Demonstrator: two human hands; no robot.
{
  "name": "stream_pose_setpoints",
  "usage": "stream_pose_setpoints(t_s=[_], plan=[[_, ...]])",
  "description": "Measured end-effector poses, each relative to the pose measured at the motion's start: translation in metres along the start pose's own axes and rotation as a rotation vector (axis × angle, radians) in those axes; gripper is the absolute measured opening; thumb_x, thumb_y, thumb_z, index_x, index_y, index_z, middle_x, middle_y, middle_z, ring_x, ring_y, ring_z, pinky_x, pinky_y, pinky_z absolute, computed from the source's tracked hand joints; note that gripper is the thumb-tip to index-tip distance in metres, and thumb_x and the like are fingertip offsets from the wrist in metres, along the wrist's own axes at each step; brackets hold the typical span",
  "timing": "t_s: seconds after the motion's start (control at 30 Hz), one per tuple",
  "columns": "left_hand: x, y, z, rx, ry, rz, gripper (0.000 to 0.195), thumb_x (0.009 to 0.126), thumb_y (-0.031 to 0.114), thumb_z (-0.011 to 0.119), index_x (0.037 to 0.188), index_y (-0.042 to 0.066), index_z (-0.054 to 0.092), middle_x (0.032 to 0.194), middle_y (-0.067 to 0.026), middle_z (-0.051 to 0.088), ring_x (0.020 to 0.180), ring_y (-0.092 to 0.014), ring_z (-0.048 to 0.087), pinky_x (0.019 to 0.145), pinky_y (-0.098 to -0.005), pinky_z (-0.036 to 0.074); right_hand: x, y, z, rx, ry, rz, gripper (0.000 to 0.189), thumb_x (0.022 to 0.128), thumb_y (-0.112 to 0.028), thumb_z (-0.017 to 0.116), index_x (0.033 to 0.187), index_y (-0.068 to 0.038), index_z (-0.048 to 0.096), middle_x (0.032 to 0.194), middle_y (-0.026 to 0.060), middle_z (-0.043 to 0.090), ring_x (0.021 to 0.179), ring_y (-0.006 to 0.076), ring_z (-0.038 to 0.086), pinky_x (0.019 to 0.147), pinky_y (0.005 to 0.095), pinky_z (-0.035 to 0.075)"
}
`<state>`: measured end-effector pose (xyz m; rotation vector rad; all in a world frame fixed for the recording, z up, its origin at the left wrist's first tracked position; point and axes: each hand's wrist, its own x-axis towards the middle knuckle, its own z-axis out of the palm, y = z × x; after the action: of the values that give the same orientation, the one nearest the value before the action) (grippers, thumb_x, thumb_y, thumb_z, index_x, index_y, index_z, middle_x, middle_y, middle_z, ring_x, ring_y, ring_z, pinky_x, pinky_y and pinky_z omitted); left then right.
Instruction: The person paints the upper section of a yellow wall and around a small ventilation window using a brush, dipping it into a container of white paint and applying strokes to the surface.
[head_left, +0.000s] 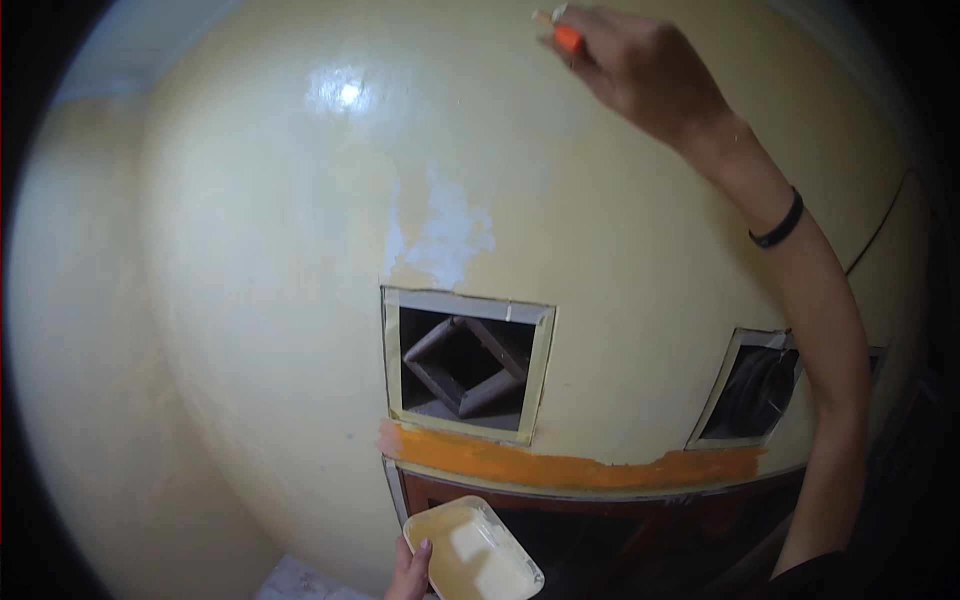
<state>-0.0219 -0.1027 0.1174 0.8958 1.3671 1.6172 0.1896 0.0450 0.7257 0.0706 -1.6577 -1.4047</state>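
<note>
My right hand (637, 71) is raised high against the cream wall (277, 247), fingers closed around a small brush with an orange handle (568, 39). The brush tip is small and blurred near the top rim, so whether it touches the wall cannot be told. Low in the view, my left hand (412, 570) grips a rectangular plastic tub (474, 547) by its left side, thumb over the rim. Cream paint lies in the tub, and smears coat its inner wall.
A square vent opening (466, 367) with a diamond-shaped frame has masking tape on its border. A second opening (750, 386) is partly behind my arm. An orange painted band (570, 466) runs above a dark wooden frame (450, 491). A bare whitish patch (450, 232) marks the wall.
</note>
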Motion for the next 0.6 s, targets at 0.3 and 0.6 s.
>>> stream_pose_setpoints(t_s=[0.3, 0.6], plan=[[-0.023, 0.046, 0.013, -0.149, -0.039, -0.06, 0.053, 0.114, 0.034, 0.047, 0.152, 0.0, 0.032, 0.144, -0.0179, 0.05, 0.135, -0.025, 0.05, 0.114, -0.04, 0.042, -0.111, -0.141, -0.049, 0.537, -0.286, -0.002, 0.02, 0.092, -0.016, 0.078, 0.09, 0.002, 0.07, 0.079, 0.0078, 0.072, 0.068, 0.0178, 0.073, 0.059, 0.0324, 0.059], [-0.021, 0.037, 0.014, -0.15, -0.027, -0.031, 0.059, 0.114, 0.035, 0.048, 0.157, 0.0, 0.027, 0.149, -0.0185, 0.046, 0.139, -0.025, 0.046, 0.118, -0.0407, 0.039, -0.069, -0.033, -0.039, 0.601, -0.015, 0.671, 0.022, 0.104, -0.011, 0.068, 0.119, 0.004, 0.072, 0.11, 0.011, 0.076, 0.088, 0.0174, 0.075, 0.081, 0.031, 0.062]])
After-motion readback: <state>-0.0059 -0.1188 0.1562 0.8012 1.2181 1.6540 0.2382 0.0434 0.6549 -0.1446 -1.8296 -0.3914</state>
